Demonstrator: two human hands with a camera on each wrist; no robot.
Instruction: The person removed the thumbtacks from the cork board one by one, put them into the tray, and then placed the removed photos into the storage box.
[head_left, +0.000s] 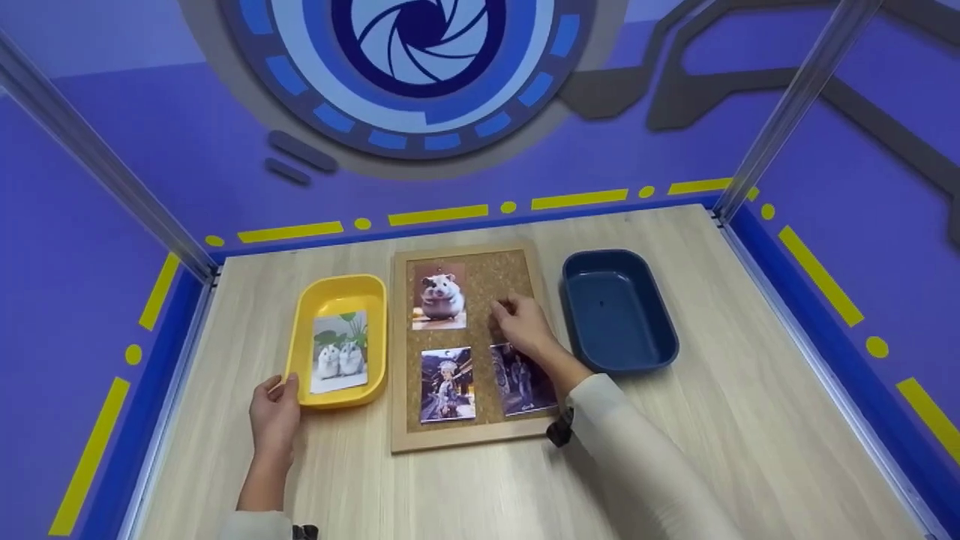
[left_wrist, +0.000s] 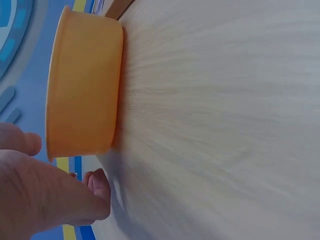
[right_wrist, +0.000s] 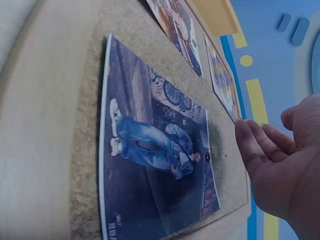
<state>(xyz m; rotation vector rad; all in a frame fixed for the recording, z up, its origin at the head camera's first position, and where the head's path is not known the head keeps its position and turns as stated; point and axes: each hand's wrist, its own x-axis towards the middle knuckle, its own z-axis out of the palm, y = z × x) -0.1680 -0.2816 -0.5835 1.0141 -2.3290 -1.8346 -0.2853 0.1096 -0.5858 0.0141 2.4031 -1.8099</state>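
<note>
My right hand is over the corkboard, its fingers loosely bent by the top of a photo of a person in denim. Nothing shows between that hand's thumb and fingers in the right wrist view. A small dark pin head sits at the photo's top edge. Beside the near left corner of the yellow tray is my left hand, loosely curled, with the thumb near the rim. Inside that tray lies a photo of two hamsters.
Two more photos are on the board: a hamster at upper left and a costumed figure at lower left. A dark blue tray stands right of the board. Purple panels border the wooden table.
</note>
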